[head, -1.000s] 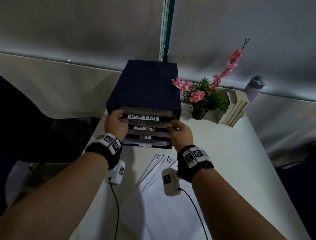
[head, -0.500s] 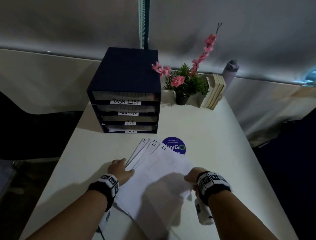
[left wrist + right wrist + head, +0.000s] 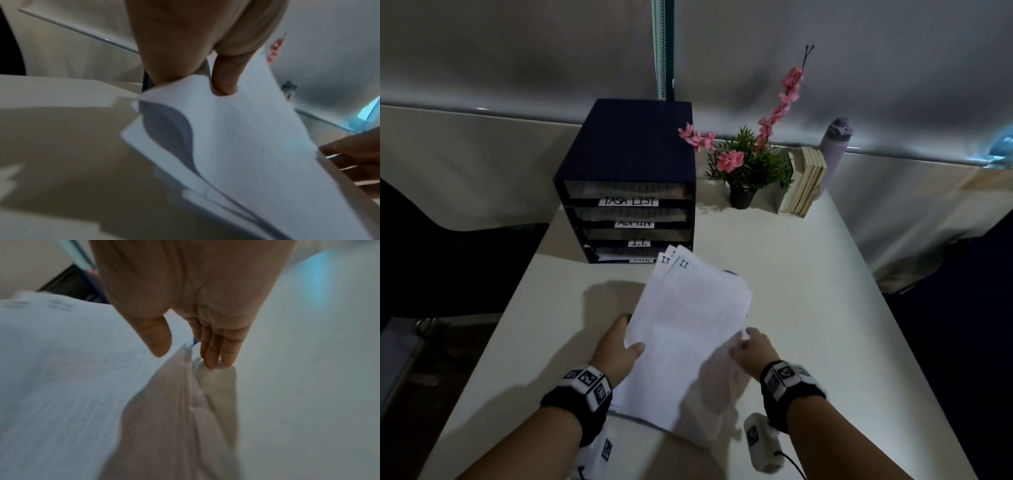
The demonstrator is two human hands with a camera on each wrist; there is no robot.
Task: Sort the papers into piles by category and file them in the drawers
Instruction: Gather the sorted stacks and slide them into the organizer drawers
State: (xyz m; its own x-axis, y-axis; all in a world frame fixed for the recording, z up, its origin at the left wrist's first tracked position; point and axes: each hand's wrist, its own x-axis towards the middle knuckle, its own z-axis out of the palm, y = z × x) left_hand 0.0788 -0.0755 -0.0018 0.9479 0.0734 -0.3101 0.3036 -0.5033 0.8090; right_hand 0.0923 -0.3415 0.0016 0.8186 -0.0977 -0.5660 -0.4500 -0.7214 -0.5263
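A stack of white papers (image 3: 688, 329) marked "I.T." at the top corners is held tilted above the white table (image 3: 825, 308). My left hand (image 3: 625, 346) grips its left edge, thumb (image 3: 223, 78) on top and fingers underneath. At the right edge, my right hand (image 3: 748, 346) pinches the papers (image 3: 72, 369) between its thumb (image 3: 156, 337) and fingers (image 3: 218, 353). The lower sheets (image 3: 164, 129) curl downward. The dark blue drawer unit (image 3: 633, 150) stands at the back, with drawers labelled TASK LIST (image 3: 629, 201), ADMIN (image 3: 634, 223) and I.T. (image 3: 639, 243). The papers' top hides the lowest label.
A potted plant with pink flowers (image 3: 746, 164), a row of books (image 3: 804, 181) and a grey bottle (image 3: 835, 144) stand at the back right. The table's left edge (image 3: 493, 342) drops to a dark floor. A dark sticker (image 3: 730, 273) peeks out behind the papers.
Both hands left the drawer fronts and came down to the fanned papers on the table. They have since squared them into one stack and raised it.
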